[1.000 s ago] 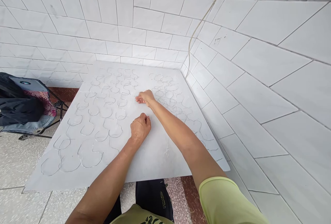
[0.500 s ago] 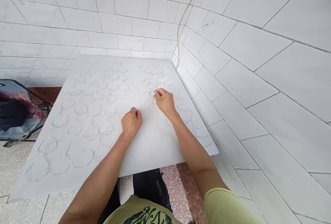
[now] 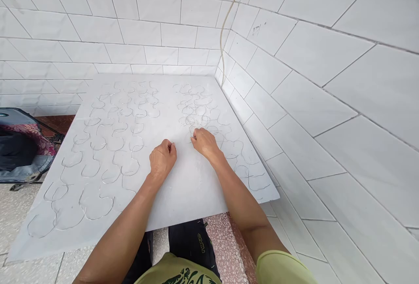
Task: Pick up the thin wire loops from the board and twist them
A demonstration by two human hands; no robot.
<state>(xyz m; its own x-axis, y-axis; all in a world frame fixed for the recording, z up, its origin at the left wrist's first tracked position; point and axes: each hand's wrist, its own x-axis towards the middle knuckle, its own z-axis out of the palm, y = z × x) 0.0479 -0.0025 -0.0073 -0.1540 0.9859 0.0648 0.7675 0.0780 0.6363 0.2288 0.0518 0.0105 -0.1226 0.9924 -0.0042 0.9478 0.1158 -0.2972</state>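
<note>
My left hand [image 3: 163, 158]: curled, can't tell if pinching
My right hand [image 3: 204, 142]: ditto, by wires [image 3: 196, 119]
Wires: I'd go singly, gently

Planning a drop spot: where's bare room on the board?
White board: a strip between left strands and right strands, running through the gap between left hand and right hand, widest toward the near edge. Crowded: both strand areas, densest beyond the right hand.
</note>
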